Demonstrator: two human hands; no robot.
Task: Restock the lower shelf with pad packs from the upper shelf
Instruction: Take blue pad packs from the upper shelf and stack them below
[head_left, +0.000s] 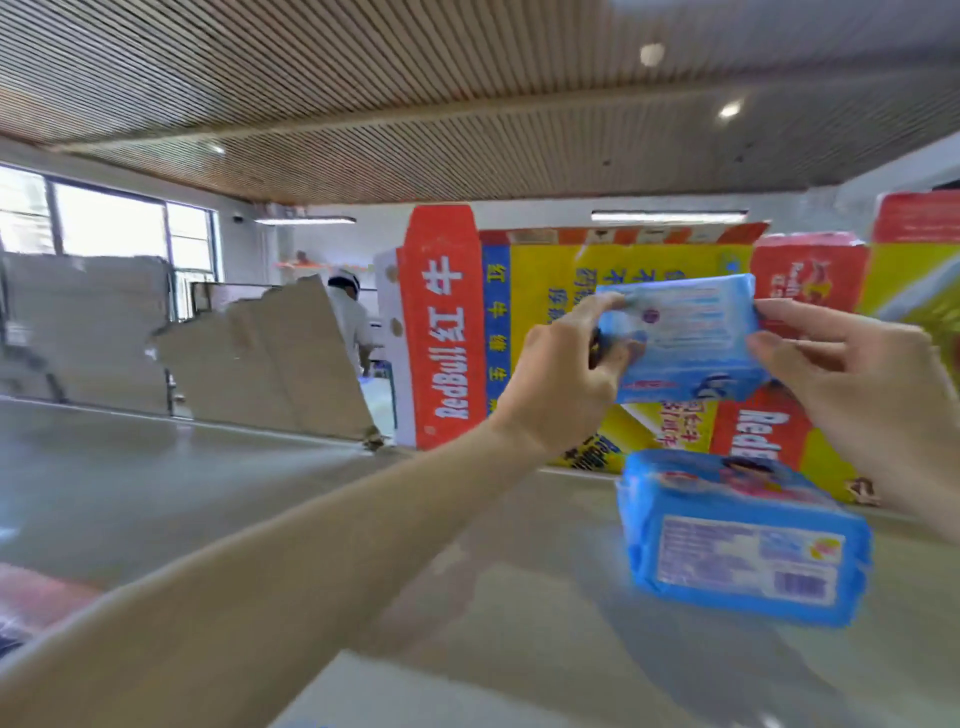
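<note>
A blue pad pack (685, 338) is held up in the air between both hands. My left hand (561, 379) pinches its left end and my right hand (862, 395) grips its right end. Below it, a second blue pad pack (737, 540) lies flat on the grey top of the upper shelf (260, 493), label side towards me, touching neither hand. The lower shelf is out of view.
Red and yellow Red Bull cartons (447, 332) stand upright along the back of the shelf top, right behind the packs. Torn grey cardboard (270, 358) leans at the left. A person in white (353, 317) stands far behind it. Something reddish (36, 597) shows at the lower left edge.
</note>
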